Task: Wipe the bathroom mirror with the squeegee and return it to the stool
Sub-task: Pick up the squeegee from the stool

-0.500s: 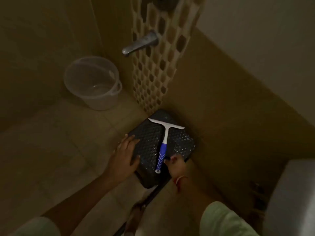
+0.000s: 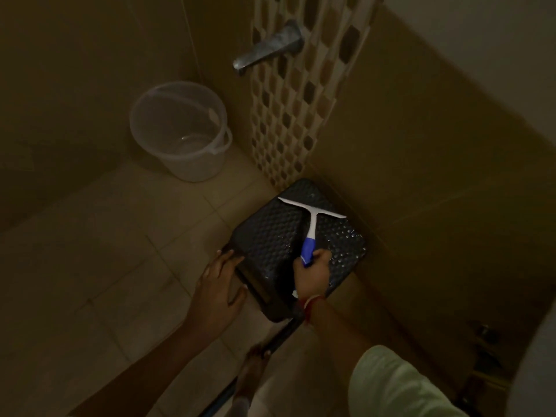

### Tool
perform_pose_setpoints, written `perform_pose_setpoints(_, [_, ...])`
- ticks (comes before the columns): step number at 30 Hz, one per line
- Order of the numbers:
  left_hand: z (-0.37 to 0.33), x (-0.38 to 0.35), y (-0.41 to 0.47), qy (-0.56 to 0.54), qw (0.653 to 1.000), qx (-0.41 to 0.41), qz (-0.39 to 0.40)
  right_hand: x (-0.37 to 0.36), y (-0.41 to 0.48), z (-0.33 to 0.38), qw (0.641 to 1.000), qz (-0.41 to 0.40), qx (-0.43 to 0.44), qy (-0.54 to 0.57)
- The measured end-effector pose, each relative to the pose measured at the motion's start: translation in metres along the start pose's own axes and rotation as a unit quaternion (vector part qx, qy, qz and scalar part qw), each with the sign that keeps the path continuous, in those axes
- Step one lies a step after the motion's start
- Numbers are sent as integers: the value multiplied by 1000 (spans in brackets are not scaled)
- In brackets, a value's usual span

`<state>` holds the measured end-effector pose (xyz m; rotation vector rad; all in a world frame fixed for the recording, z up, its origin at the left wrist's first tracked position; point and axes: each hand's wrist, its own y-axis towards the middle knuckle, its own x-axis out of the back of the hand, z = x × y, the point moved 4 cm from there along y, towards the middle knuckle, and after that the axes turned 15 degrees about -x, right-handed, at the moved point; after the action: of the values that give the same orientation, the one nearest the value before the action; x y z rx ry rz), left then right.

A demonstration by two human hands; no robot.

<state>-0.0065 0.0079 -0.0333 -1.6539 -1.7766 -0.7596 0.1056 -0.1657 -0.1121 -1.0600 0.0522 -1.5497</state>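
Observation:
A squeegee (image 2: pixel 313 219) with a white blade and a blue-and-white handle lies on a black textured stool (image 2: pixel 270 236) in the corner of the bathroom. My right hand (image 2: pixel 311 273) is wrapped around the lower end of the blue handle. The blade end points away from me and rests on the stool top. My left hand (image 2: pixel 218 288) is pressed with spread fingers against the stool's left front edge. No mirror is in view.
A translucent bucket (image 2: pixel 180 130) stands on the tiled floor to the left, under a metal spout (image 2: pixel 267 49) on the mosaic wall strip. Beige walls close the corner behind the stool. A white fixture edge (image 2: pixel 535 356) shows at the right.
My right hand has moved up from the handle's tip and closed around the blue handle. My left hand has slid from the stool top to its left edge.

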Motion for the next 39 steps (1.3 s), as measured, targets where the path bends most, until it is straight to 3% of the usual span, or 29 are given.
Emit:
perform_pose_setpoints(4, [-19,8,-11,-44,999,1,2,33,-32,19,997,-18,45,60])
perform_pose_setpoints(9, [-62,32,0,-77,997,-5,11,100,-94,54,979,-9,169,114])
perform_pose_setpoints(17, [-210,100,37,-73,986,-153,1,240,-204,96,904,-19,424,58])
perform_pose_setpoints(22, [-324,147,47,-75,962,-252,-74,337,-263,109,834,-122,534,62])
perform_pose_setpoints(30, [-505,188,39,-122,894,-413,-128,504,-351,109,722,-269,622,136])
perform_pose_setpoints(39, [-673,219,21,-98,789,-552,-252,705,-458,73,632,-424,609,223])
